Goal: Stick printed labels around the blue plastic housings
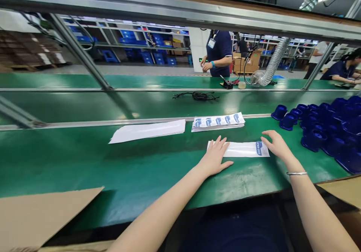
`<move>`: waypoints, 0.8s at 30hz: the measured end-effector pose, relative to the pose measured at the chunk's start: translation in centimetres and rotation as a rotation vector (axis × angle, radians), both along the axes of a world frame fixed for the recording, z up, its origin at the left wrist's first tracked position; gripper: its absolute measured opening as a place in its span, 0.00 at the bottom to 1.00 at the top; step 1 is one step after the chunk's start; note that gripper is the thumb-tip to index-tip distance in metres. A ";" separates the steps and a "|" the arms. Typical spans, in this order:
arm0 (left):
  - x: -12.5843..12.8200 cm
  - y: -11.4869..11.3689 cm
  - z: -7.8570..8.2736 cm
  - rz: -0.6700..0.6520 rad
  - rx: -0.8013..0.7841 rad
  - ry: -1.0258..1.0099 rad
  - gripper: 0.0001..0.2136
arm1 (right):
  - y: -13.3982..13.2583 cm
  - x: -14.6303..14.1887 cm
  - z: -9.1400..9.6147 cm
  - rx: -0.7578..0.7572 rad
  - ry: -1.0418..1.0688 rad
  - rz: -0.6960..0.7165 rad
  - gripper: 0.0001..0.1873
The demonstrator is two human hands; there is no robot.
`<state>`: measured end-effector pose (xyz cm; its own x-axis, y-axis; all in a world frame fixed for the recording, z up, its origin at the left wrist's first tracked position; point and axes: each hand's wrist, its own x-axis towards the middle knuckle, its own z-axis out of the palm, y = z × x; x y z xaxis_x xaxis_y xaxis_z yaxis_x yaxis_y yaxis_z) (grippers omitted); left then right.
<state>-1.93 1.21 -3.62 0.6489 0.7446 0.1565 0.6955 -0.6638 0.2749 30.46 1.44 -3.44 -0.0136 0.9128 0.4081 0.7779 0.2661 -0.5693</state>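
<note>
A long white sticker strip (242, 149) lies flat on the green bench, with one blue-and-white printed label (262, 148) at its right end. My left hand (216, 156) rests palm down on the strip's left end, fingers spread. At the other end my right hand (276, 145) is beside the printed label, its thumb at the label's edge and its forefinger held apart from the thumb. Just behind the strip is a stack of sheets printed with blue labels (218, 122). To the left of that stack sits a pile of plain white strips (148, 130).
Many dark blue plastic parts (316, 137) crowd the bench at right. A coiled black cable (199, 95) lies behind the metal rail. Cardboard (42, 214) juts in at lower left. Across the bench stands a person (221, 51), near a flexible duct (275, 62).
</note>
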 end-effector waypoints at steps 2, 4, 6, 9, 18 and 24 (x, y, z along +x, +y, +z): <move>1.4 0.4 -0.7 -0.057 0.019 -0.014 0.35 | -0.4 0.4 -0.5 -0.034 -0.001 0.035 0.14; 2.8 0.6 -0.9 -0.106 0.047 -0.029 0.36 | -1.1 0.2 -0.6 -0.057 0.007 0.079 0.12; 4.1 0.7 -0.9 -0.137 0.082 -0.040 0.39 | -2.0 -0.6 -0.1 -0.066 0.030 0.136 0.12; 5.4 0.2 -0.8 -0.145 0.134 -0.039 0.41 | -3.7 -2.0 1.4 -0.071 0.069 0.240 0.13; -3.8 5.3 5.2 0.119 0.230 0.094 0.13 | -3.6 -0.3 5.4 0.413 1.192 0.193 0.07; -18.7 11.6 7.5 0.544 0.245 0.230 0.21 | -1.9 1.4 1.9 0.113 1.283 -0.006 0.12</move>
<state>-20.64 12.76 3.88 0.2253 0.9373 0.2659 0.9740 -0.2238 -0.0363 31.84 -0.50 -1.58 0.4484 0.8710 0.2008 -0.3050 0.3602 -0.8816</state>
